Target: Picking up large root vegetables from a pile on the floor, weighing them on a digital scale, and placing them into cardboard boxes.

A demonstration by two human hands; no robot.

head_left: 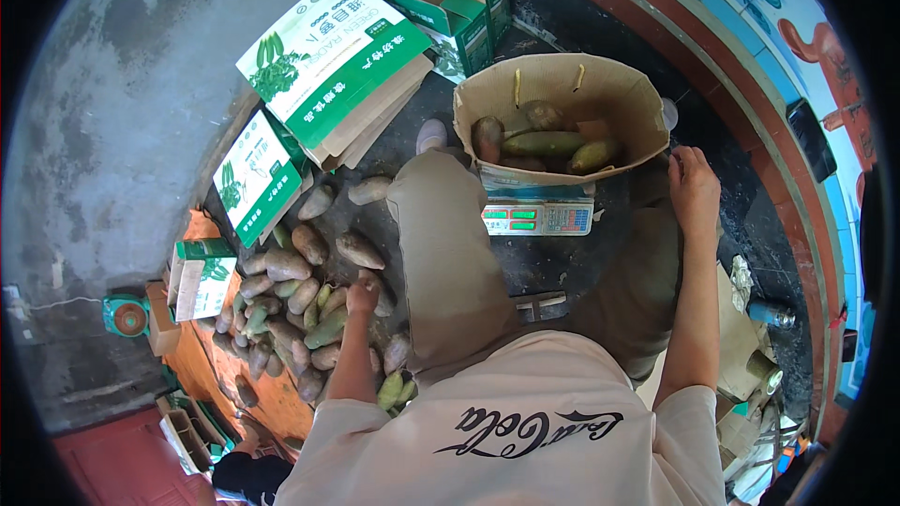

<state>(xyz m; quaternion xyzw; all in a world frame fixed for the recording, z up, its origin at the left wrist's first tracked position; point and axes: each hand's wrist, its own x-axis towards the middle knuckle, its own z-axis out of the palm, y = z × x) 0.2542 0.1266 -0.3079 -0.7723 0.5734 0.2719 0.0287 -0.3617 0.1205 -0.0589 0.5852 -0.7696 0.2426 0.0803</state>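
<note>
On my left, my left hand [362,296] is closed around a soil-stained radish [382,292] at the edge of a radish pile [291,319]. The fingers partly cover it. Loosely bent, the fingers of my right hand [696,189] rest near my right knee, close beside the right corner of a brown paper bag [562,75]; nothing shows in them. Inside the bag lie several radishes [544,143], some green, some muddy brown. Beneath the bag is a digital scale [539,217] with a lit display, between my legs.
White-and-green printed cartons [333,61] stand ahead to the left, with open green boxes [450,9] behind. An orange sheet [202,365] lies under the pile. A small green fan [127,316] is at far left. Another person's dark sleeve [251,476] shows at lower left. Cans [771,315] stand at right.
</note>
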